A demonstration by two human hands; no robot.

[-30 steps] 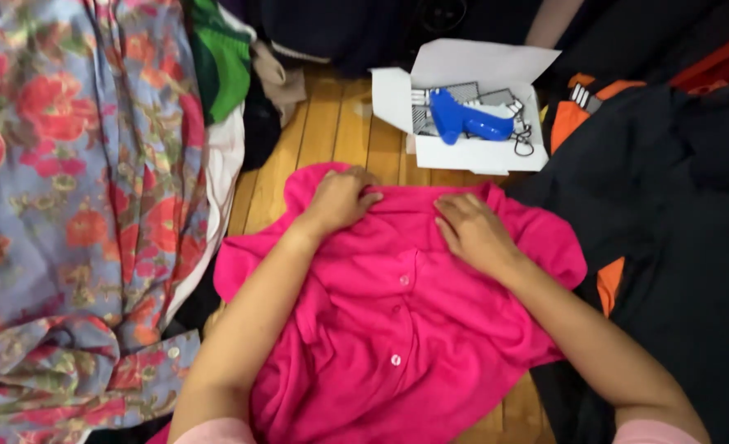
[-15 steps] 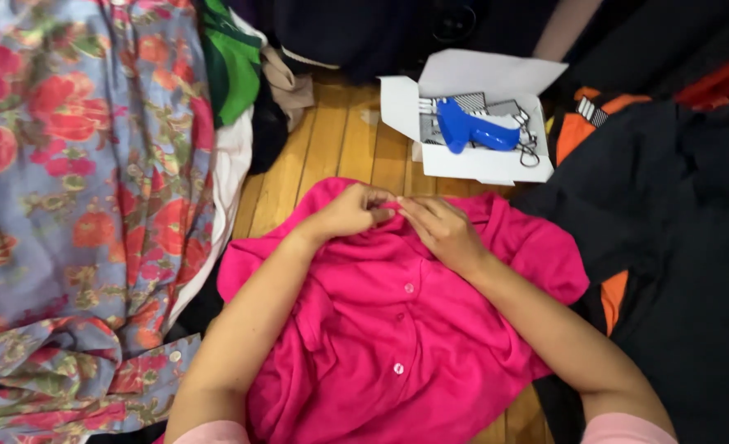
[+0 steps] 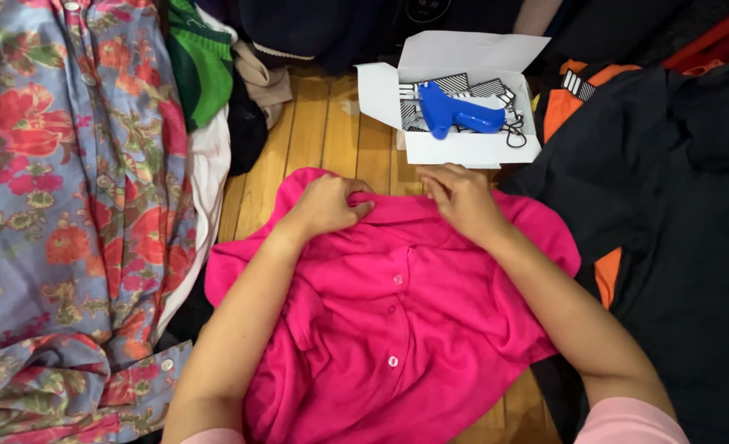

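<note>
A bright pink button-front shirt (image 3: 397, 329) lies spread on the wooden floor (image 3: 323, 140) in front of me. My left hand (image 3: 327, 204) pinches the shirt's collar at its upper left. My right hand (image 3: 461, 197) rests on the collar at the upper right, its fingers curled over the fabric edge. Both forearms lie across the shirt. Just beyond my hands stands an open white cardboard box (image 3: 455, 90) with a blue plastic tagging gun (image 3: 455, 115) inside.
A floral blue and red shirt (image 3: 69, 205) covers the left side. Green (image 3: 200, 66) and white (image 3: 208, 173) garments lie beside it. A dark jacket with orange trim (image 3: 677, 205) fills the right. More dark clothing lies at the top edge.
Both hands have moved apart along the collar and up toward the box. The left hand now pinches the collar fabric.
</note>
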